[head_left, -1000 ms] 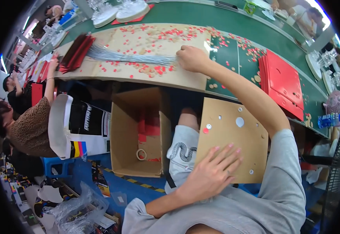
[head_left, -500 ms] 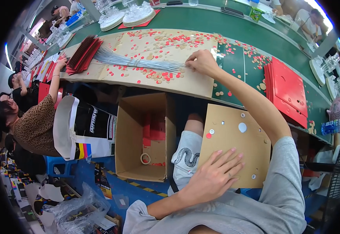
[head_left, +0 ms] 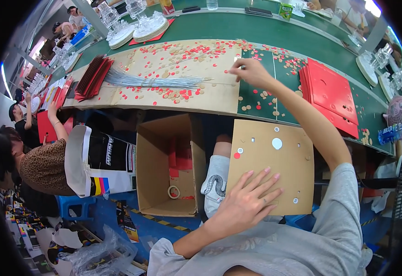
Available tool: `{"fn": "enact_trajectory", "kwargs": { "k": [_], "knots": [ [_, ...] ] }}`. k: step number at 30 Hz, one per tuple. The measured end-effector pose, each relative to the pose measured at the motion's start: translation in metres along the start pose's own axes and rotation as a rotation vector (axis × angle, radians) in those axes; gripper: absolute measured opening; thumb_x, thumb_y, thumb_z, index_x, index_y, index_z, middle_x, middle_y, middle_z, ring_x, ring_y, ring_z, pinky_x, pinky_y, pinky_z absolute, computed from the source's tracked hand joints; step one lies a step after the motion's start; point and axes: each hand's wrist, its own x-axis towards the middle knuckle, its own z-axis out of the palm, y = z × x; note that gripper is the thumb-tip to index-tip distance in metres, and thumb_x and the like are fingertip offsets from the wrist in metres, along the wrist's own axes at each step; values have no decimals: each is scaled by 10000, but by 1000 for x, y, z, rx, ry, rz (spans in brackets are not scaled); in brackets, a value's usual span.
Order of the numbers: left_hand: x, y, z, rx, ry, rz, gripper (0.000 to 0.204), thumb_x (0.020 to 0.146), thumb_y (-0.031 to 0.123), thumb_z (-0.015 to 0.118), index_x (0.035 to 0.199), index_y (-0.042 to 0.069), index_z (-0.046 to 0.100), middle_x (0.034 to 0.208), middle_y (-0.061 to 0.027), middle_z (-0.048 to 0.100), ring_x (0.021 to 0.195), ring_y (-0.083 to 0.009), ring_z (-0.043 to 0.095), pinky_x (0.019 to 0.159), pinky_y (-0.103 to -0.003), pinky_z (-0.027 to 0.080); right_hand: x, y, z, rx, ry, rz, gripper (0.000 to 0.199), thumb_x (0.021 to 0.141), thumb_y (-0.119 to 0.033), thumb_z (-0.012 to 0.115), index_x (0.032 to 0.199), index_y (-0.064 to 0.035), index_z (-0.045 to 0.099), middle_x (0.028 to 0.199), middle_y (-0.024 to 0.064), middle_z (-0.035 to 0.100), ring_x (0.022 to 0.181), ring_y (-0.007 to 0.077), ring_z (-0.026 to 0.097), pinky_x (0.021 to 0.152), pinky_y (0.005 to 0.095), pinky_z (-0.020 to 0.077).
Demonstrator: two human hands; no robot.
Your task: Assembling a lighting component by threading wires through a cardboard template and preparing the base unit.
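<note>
My left hand (head_left: 251, 198) lies flat, fingers spread, on a tan cardboard panel (head_left: 265, 179) resting over my lap. The panel has a large round hole, small square holes, a few white ring-like fittings and a red disc (head_left: 237, 156) near its left edge. Over the table's edge, my right hand (head_left: 252, 73) is pinched closed; whatever sits between its fingertips is too small to make out. Left of it lies a long bundle of thin silvery wires (head_left: 155, 81), its loose ends pointing toward the hand. A faint thin line runs from those ends to below my fingers.
Red and tan punched-out discs (head_left: 182, 95) litter the table. Red panels are stacked at right (head_left: 332, 96) and left (head_left: 93, 78). An open carton (head_left: 162, 202) and a white-and-black bag (head_left: 109, 161) stand below. A co-worker in leopard print (head_left: 44, 168) sits at left.
My right hand has drawn away from the wire ends, toward the right. My left hand stays flat on the panel. The co-worker's hand has left the red stack. The view has shifted slightly.
</note>
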Motion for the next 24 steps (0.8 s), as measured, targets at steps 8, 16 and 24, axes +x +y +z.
{"fn": "enact_trajectory", "kwargs": {
  "k": [8, 16, 24],
  "knots": [
    [-4, 5, 2, 170, -65, 107, 687, 870, 507, 720, 1438, 145, 588, 1557, -153, 459, 1456, -369, 410, 1147, -585, 341, -159, 7, -123, 612, 541, 103, 221, 1048, -179, 563, 1158, -9, 649, 1137, 52, 682, 955, 93, 645, 747, 207, 506],
    [8, -9, -13, 52, -183, 189, 732, 785, 306, 845, 1422, 56, 585, 1499, -185, 526, 1429, -375, 457, 1154, -538, 348, -453, 27, -91, 1485, 1189, -477, 248, 1054, -36, 501, 1244, 117, 550, 1347, 236, 604, 1174, 256, 652, 949, 311, 600],
    [15, -23, -23, 58, -231, 220, 633, 748, 293, 855, 1349, 192, 683, 1458, -168, 575, 1399, -384, 489, 1145, -557, 349, -555, -107, -46, 140, 1889, -328, 217, 1017, -159, 627, 1099, 41, 613, 994, 137, 674, 811, 153, 589, 701, 263, 474]
  ]
}}
